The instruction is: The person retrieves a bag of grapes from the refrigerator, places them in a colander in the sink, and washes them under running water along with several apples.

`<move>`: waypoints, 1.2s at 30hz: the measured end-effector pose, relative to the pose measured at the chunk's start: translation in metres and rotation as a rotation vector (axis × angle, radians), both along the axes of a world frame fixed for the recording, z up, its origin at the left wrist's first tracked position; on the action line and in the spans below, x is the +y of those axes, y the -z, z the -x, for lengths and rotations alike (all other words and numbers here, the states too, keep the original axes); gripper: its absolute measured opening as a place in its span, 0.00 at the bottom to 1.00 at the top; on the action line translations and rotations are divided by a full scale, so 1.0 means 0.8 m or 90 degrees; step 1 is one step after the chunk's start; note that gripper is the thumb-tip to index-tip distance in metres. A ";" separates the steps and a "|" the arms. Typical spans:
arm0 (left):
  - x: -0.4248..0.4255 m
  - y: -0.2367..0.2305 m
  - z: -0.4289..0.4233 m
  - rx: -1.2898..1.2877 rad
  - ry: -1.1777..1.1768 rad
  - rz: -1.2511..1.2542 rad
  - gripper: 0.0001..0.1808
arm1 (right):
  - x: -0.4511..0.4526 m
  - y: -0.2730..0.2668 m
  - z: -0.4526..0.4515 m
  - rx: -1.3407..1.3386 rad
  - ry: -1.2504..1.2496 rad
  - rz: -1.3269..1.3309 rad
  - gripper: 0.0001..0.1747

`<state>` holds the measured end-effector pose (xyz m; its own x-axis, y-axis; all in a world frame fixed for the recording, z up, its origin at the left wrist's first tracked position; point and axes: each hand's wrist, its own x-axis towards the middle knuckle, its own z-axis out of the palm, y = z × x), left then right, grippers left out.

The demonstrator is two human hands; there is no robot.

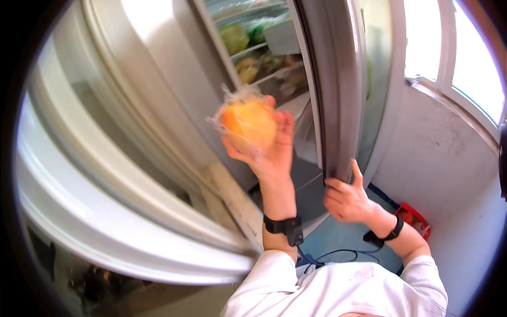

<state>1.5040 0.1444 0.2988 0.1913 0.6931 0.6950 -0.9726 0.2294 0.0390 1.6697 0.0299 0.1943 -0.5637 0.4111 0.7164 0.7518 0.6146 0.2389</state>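
My left hand [277,152] holds up a round orange-yellow item [251,123], probably fruit, loosely wrapped in clear plastic film. Motion blurs it, so its exact kind is unclear. Behind it is a refrigerator's lit inside [259,59], seen through the gap beside its partly open door [336,99]. My right hand [346,200] grips the lower part of that door's edge, fingers curled around it and one digit pointing up along the outer side. Shelves inside carry a green vegetable [233,39], bagged produce and a pale box [283,37].
A white-framed sliding door [158,237] curves along the left, with its floor track [222,182] nearby. To the right are a wall [427,146] and a bright window [424,39]. A red container [414,220] stands at the wall's foot. Black cables [348,251] run between my wrist straps.
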 end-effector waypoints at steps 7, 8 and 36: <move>-0.088 0.066 0.051 0.088 -0.144 0.138 0.43 | 0.188 0.016 0.101 -0.032 -0.003 -0.038 0.07; -0.103 0.078 0.063 0.087 -0.162 0.154 0.43 | 0.206 0.016 0.118 -0.065 0.014 -0.034 0.07; -0.293 0.197 0.623 0.489 -0.567 0.215 0.54 | -0.126 0.000 0.452 0.581 -0.241 0.003 0.19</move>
<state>1.0056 -0.0896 0.1413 -0.1610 0.9151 0.3697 -0.5446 -0.3948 0.7400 1.3084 -0.0708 0.1941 0.1098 0.3217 0.9405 0.3992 0.8523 -0.3381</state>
